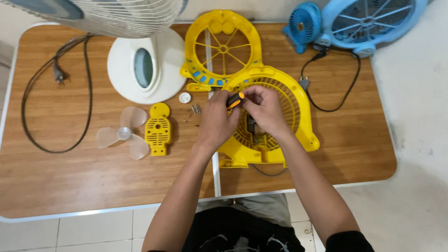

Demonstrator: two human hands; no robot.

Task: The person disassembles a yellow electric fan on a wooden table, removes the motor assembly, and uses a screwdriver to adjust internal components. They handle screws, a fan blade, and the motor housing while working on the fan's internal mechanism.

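Note:
A yellow fan housing (pixel 298 112) with a round grille lies on the wooden table (pixel 70 182) in front of me. My left hand (pixel 215 122) grips a screwdriver with an orange and black handle (pixel 235 100) over the housing's left side. My right hand (pixel 266 110) rests on the grille beside it, fingers curled around the screwdriver's top. The tool's tip and the housing's centre are hidden under my hands. A second yellow front grille (pixel 223 46) lies just behind.
Left of the housing lie several small screws (pixel 196 110), a white cap (pixel 185 97), a yellow cover plate (pixel 158 129) and a clear fan blade (pixel 123 133). A white fan's base (pixel 145 67) and black cable (pixel 51 84) stand at left. Blue fans (pixel 354 21) sit at the far right.

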